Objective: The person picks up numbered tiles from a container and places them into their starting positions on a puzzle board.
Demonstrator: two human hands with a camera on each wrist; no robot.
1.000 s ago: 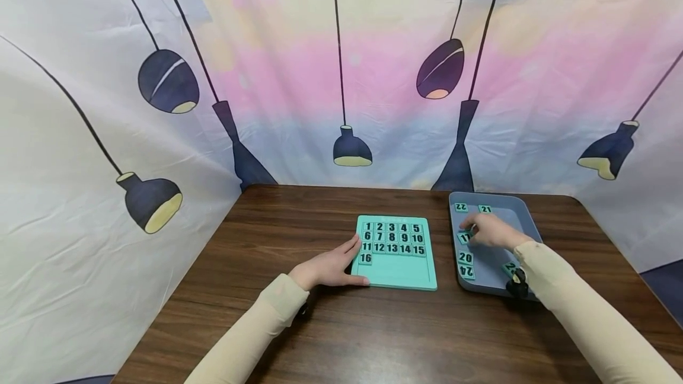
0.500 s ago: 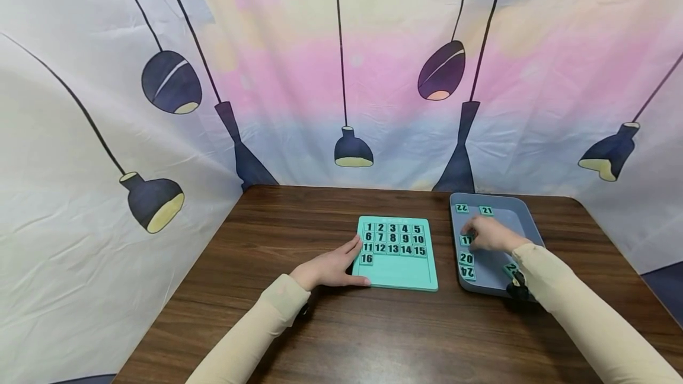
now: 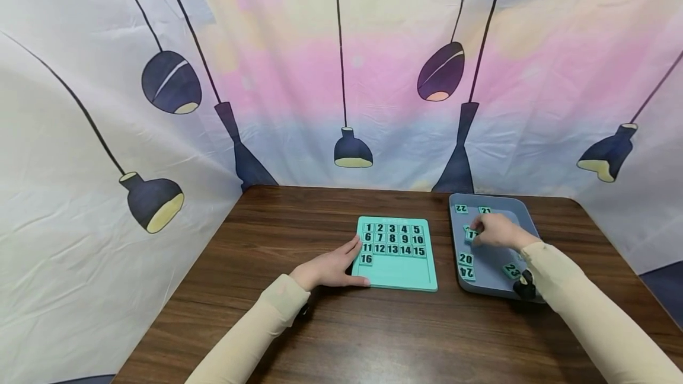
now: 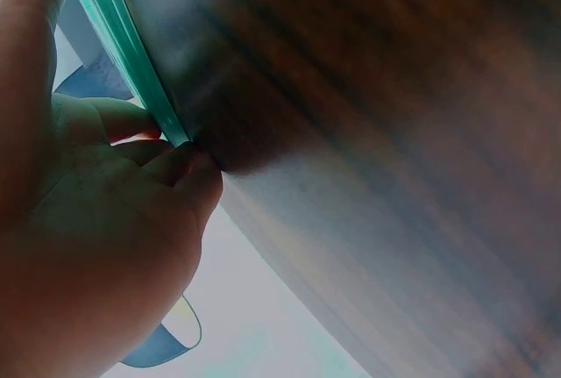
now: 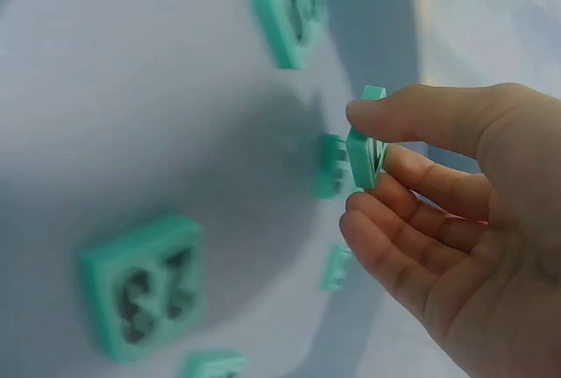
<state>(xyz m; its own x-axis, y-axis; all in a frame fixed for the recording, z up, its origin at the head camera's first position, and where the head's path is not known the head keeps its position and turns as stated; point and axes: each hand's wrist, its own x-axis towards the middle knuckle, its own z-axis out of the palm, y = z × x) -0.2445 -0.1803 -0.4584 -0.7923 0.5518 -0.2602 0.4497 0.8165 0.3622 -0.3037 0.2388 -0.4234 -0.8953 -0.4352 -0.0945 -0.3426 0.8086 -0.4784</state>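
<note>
In the head view, my left hand (image 3: 332, 264) rests at the left side of a mint-green number board (image 3: 405, 272), fingers along its left edge and thumb at the near corner. Tiles 1 to 16 sit in order on the board, from the top row down. Over the grey-blue tray (image 3: 493, 285), my right hand (image 3: 498, 232) pinches a green number tile (image 5: 366, 146), marked 17, between thumb and fingers. The right wrist view shows this tile held tilted above the tray floor. Another tile (image 5: 331, 167) lies just behind it.
In the tray lie tile 22 (image 3: 461, 209), tile 21 (image 3: 484, 210), tile 20 (image 3: 466, 259), an upside-down 24 (image 3: 466, 273) and tile 23 (image 3: 511, 270). Board and tray stand on a dark wooden table (image 3: 341, 336). A curtain printed with lamps (image 3: 352, 150) hangs behind.
My right hand has shifted slightly right with tile 17, uncovering tile 23 and part of another tile behind the held one. My left hand and the board have stayed put.
</note>
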